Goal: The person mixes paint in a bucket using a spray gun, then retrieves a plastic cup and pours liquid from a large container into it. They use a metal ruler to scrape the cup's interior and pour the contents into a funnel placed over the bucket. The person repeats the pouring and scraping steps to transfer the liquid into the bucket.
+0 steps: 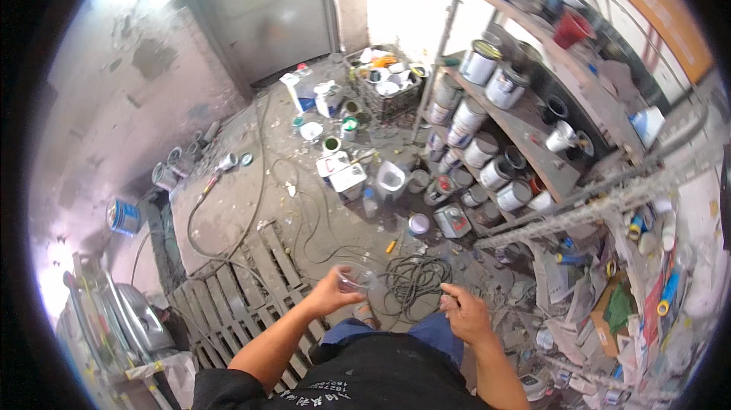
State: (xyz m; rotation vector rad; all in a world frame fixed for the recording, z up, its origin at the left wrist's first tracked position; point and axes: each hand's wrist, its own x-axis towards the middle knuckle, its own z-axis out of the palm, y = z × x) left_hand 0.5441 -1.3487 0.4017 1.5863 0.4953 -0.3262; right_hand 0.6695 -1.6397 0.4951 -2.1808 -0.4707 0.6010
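Black short-sleeved shirt point(381, 372), white lettering point(326, 398), blue legwear point(440, 331), 2 bare forearms point(280, 336)

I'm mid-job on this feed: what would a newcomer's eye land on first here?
Probably the rack of shelves on the right, crowded with paint cans, with a red container on its upper board. Next, the tangled dark coil of cable or hose on the floor, seen between the left hand and the right hand. The left hand's fingers hold what looks like a clear cup.

Clear plastic cup point(356, 280), matt cloth shirt point(396, 368), smooth metal door point(266, 18), rough wooden pallet point(230, 299)
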